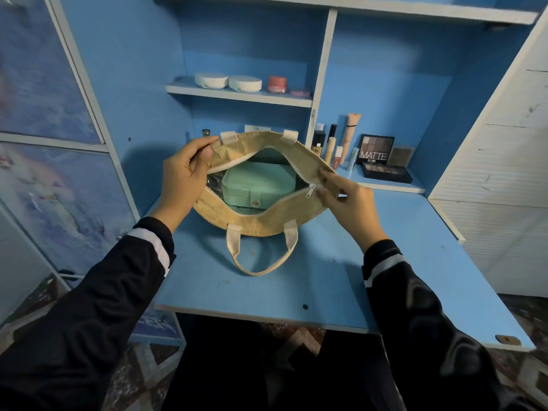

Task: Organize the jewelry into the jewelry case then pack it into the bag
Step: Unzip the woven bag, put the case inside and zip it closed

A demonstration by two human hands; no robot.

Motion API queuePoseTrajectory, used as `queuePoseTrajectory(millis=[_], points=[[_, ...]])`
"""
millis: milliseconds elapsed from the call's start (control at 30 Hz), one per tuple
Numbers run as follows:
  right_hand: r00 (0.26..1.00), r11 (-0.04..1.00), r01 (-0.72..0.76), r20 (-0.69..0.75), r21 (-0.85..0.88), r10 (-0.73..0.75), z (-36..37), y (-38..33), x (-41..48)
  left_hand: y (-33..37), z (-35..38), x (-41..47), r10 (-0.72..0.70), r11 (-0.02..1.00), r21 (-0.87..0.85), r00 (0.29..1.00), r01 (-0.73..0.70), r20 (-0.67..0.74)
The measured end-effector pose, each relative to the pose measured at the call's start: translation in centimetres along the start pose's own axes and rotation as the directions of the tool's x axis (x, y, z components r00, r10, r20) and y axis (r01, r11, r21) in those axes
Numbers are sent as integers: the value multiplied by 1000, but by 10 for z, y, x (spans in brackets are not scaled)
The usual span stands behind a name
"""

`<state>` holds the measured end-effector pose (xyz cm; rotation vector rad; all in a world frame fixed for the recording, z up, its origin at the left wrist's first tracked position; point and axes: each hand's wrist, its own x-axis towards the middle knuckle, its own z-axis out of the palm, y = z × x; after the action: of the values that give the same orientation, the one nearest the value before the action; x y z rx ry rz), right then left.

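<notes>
Now 1 mint jewelry case [255, 185] in 1 open bag [267, 221]; L hand [184, 179] + R hand [347, 200] each pinch its rim.

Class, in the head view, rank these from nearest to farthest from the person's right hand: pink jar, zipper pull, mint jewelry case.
1. Zipper pull, at the fingertips of the right hand.
2. Mint jewelry case, inside the bag, to the left.
3. Pink jar, up on the back shelf.
</notes>
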<state>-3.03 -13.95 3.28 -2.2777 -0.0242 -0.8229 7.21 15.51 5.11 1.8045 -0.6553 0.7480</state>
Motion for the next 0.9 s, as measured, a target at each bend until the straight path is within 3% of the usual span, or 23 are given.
queuePoseTrajectory(millis=[167,333,433,500,600,667,767,900], points=[[997,988,-81,-3,132,82,-2,-11,8,-7,-1,0,185,967,181,982,-177,-29],[996,988,-85,-12,127,88,-2,-15,12,-14,8,-7,418,786,491,908,-376,25],[996,987,-85,-7,136,87,-1,-16,12,-17,21,-24,395,713,610,917,-345,57],[997,990,-71,-12,125,73,-1,-15,11,-14,29,-34,377,704,649,926,-287,1],[997,990,-69,-16,124,71,0,-13,9,0,42,-39,370,799,518,929,-305,-25],[998,989,-66,-16,135,68,2,-12,8,7,55,-40,344,880,317,935,-353,87],[998,991,-50,-16,122,53,2,-11,5,16,75,-43,241,956,94,925,-279,294],[999,993,-40,-26,112,43,3,-10,0,31,101,-40,176,982,-6,917,-186,359]])
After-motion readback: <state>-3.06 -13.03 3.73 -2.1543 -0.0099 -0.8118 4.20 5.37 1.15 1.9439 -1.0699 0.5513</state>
